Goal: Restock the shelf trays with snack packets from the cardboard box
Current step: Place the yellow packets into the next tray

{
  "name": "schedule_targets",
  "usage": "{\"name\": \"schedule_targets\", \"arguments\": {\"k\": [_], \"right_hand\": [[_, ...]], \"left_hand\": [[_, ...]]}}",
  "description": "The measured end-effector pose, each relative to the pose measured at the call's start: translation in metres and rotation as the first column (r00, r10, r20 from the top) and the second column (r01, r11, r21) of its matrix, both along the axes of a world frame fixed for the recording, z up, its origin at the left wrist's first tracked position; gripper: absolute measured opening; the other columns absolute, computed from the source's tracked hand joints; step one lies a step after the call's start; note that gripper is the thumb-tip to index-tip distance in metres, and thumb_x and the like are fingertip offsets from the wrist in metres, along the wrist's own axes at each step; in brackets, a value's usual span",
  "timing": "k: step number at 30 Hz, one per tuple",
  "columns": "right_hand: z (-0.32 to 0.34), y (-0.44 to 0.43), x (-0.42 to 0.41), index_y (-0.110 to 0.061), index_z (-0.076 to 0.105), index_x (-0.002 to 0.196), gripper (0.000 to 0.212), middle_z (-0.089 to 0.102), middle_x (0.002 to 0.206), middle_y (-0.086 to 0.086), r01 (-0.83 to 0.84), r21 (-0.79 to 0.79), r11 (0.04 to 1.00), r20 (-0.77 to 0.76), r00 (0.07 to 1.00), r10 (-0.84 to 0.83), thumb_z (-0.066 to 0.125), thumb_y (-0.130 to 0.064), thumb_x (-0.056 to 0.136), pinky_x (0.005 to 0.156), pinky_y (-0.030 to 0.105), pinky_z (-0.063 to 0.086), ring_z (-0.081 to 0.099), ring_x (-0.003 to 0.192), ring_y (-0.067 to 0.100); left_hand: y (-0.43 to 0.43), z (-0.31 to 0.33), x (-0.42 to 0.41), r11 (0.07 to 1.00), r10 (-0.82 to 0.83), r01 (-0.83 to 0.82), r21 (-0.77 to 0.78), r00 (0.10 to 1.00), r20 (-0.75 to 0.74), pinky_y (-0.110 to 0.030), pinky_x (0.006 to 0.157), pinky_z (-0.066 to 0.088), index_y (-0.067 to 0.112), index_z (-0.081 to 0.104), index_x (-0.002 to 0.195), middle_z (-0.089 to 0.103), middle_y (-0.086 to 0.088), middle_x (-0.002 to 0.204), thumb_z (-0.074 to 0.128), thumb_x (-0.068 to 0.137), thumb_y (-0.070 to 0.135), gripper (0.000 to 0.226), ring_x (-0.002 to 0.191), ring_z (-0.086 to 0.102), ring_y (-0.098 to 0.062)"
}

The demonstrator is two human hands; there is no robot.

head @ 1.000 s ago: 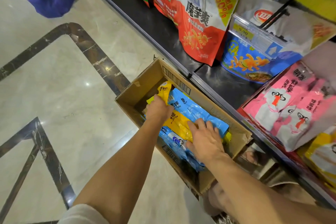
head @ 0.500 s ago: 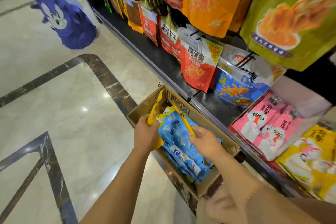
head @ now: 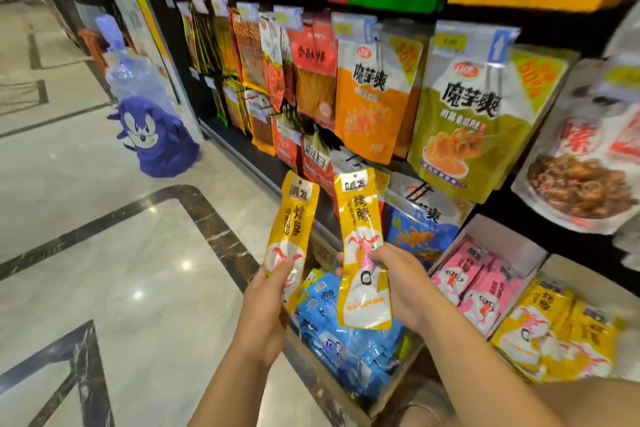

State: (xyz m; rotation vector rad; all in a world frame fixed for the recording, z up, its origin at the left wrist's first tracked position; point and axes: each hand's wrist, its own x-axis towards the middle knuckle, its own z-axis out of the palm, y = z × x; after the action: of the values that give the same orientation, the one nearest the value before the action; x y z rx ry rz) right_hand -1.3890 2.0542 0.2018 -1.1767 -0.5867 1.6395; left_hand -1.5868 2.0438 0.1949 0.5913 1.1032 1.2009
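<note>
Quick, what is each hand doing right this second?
Left hand: grips the lower end of the first long yellow plastic snack packet, held upright.
Right hand: grips the second long yellow plastic snack packet, also upright.

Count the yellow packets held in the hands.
2. The left hand holds one yellow packet; the right hand holds the other yellow packet. More may be stacked hidden behind either.

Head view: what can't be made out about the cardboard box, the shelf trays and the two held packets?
- Left hand: fingers behind left long yellow packet.
- Right hand: fingers mostly behind right long yellow packet.
- Brown cardboard box: inside mostly hidden by hands and those packets; count of blue packets unclear.
- White shelf tray at right: its yellow packets motion-blurred, print unreadable.
</note>
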Motion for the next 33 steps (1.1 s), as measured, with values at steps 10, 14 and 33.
{"name": "schedule_targets", "arguments": {"k": [10,14,33], "right_hand": [[0.097,-0.082,0.044,0.000,0.066,0.119,0.032,0.073,0.109,0.026,0.243,0.192,0.951,-0.147,0.965,-0.217,0.061,-0.016,0.092,0.073,0.048,0.060,0.075,0.087,0.037],[0.117,-0.121,0.075,-0.003,0.070,0.111,0.026,0.074,0.098,0.025,0.332,0.236,0.913,-0.170,0.939,-0.297,0.063,-0.015,0.089,0.076,0.053,0.060,0.075,0.078,0.035],[0.020,-0.209,0.187,-0.004,0.069,0.116,0.024,0.073,0.109,0.024,0.536,0.068,0.841,0.018,0.843,-0.538,0.056,-0.003,0.095,0.092,0.051,0.054,0.072,0.092,0.037]], "left_hand": [[-0.019,0.074,0.033,0.977,-0.115,0.131,0.166,0.988,-0.101,-0.043,0.075,0.055,0.008,0.072,0.111,0.073,-0.012,0.088,0.071,0.088,0.023,0.028,0.075,0.065,-0.027],[-0.031,0.105,0.061,0.943,-0.222,0.236,0.234,0.971,-0.087,-0.045,0.077,0.054,0.013,0.073,0.108,0.074,-0.011,0.089,0.071,0.088,0.019,0.021,0.071,0.067,-0.027],[-0.055,0.040,0.199,0.756,-0.632,0.654,0.041,0.744,-0.217,-0.048,0.081,0.058,0.011,0.072,0.112,0.074,-0.021,0.104,0.068,0.092,0.014,0.021,0.086,0.072,-0.033]]}}
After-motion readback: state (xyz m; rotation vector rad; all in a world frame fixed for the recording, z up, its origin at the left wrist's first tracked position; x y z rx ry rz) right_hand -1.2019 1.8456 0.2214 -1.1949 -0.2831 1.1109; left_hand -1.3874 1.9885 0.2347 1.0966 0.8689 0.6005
